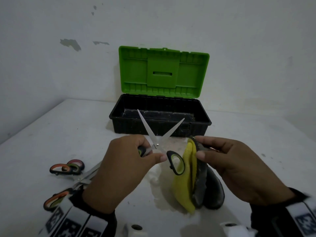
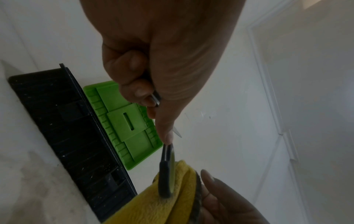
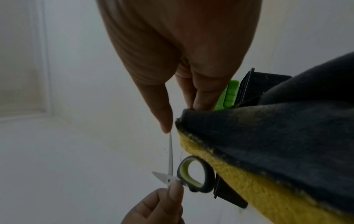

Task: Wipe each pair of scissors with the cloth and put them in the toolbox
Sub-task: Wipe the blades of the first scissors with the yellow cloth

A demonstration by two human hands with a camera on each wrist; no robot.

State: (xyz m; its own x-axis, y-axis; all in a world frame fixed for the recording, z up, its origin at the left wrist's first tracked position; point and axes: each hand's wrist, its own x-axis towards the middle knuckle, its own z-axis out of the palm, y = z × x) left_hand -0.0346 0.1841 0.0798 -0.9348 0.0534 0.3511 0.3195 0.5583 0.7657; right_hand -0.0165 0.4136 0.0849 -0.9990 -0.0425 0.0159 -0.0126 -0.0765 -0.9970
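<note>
My left hand grips a pair of scissors with black and green handles, its blades spread wide and pointing up toward the toolbox. One handle loop hangs free by my thumb, right against the cloth. My right hand pinches the top of a folded yellow and dark grey cloth, which hangs down to the table. The black toolbox stands open behind, its green lid upright and its inside bare. The wrist views show the scissors beside the cloth and the handle against it.
Several more scissors with orange, pink and green handles lie on the white table at the lower left, partly hidden by my left wrist. A white wall stands close behind the toolbox.
</note>
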